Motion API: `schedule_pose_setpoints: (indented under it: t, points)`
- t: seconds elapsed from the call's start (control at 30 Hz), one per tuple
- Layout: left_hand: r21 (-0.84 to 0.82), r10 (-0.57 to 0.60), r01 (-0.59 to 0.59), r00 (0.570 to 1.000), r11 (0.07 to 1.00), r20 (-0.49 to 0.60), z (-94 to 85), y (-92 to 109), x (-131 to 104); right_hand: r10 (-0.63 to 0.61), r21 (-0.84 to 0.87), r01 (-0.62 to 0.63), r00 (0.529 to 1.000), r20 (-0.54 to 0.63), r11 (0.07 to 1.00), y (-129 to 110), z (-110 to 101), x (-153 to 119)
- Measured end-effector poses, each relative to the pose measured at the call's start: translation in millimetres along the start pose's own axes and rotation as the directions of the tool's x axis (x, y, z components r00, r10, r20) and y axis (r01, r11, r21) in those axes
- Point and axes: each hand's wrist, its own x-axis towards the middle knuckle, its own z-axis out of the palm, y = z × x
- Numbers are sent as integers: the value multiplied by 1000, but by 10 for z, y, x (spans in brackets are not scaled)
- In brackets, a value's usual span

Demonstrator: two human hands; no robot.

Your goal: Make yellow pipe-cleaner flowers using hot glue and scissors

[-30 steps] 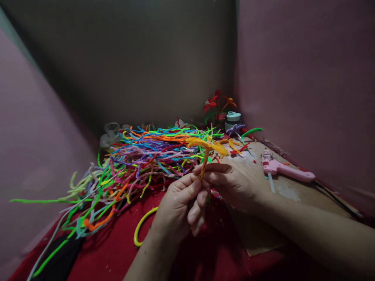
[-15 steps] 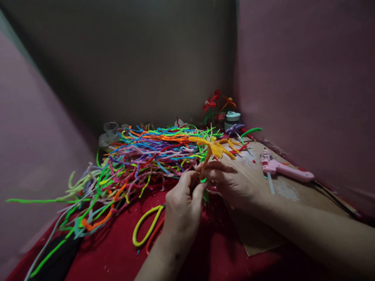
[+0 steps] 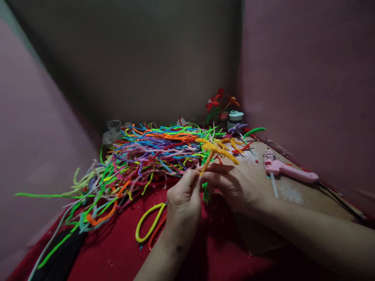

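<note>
Yellow flower (image 3: pixel 215 149) turned more side-on, stem's (image 3: pixel 207 164) end hidden by hands (image 3: pixel 185 207)

The head camera is looking forward and down from above the wrists, facing the hands (image 3: pixel 205 183) at lower centre.

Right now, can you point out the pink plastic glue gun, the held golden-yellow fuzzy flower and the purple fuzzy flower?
Pink plastic glue gun (image 3: pixel 301 174): head view, on its handle.
Held golden-yellow fuzzy flower (image 3: pixel 226 153): head view, on a petal.
Purple fuzzy flower (image 3: pixel 237 128): head view, on its petals.
</note>
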Motion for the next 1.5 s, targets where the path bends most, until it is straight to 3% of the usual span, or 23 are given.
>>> schedule_pose_setpoints:
  t: [0.1, 0.17, 0.3, 0.43, 0.53, 0.8, 1.03, 1.13, 1.2, 1.37, 1.43, 1.5]
  points:
    - [-292, -267, 288, 958, 912, 108, 14, 74, 29, 58, 110, -57, 998, -10, 992, -33, 22, 5]
    - [-432, -352, 404, 915, 806, 197, 14, 121, 47, 40, 166, -42, 999, 14, 985, 9, -1, 25]
    - [-536, -391, 507, 862, 675, 323, -21, 166, 68, -7, 181, -24, 986, 169, 983, 99, -66, 70]
    - [-557, -396, 587, 809, 587, 435, -64, 138, 89, -13, 189, -21, 984, 180, 982, 87, -71, 80]
    - [-563, -376, 600, 798, 569, 471, -74, 97, 102, -28, 175, -5, 982, 189, 985, 66, -69, 73]
    - [-594, -326, 552, 831, 585, 452, -59, 114, 87, -50, 171, 11, 974, 222, 985, 82, -104, 85]
    - [-564, -335, 559, 825, 608, 456, -60, 84, 101, -94, 167, 59, 973, 212, 984, 104, -122, 119]
    - [-544, -329, 571, 813, 615, 481, -61, 69, 98, -56, 191, 16, 976, 208, 981, 149, -140, 138]
    - [-508, -325, 546, 826, 666, 461, -54, 67, 89, -33, 226, -13, 980, 197, 974, 182, -145, 149]
    - [-204, -214, 257, 954, 945, 208, -10, 28, 59, 35, 281, -59, 995, 91, 958, 216, -130, 166]
    - [-32, -90, 94, 988, 995, 124, 6, -3, 48, 79, 294, -85, 996, 35, 952, 224, -133, 170]
    - [109, 33, -43, 996, 993, 86, 11, -17, 45, 104, 275, -99, 995, -4, 956, 230, -146, 169]
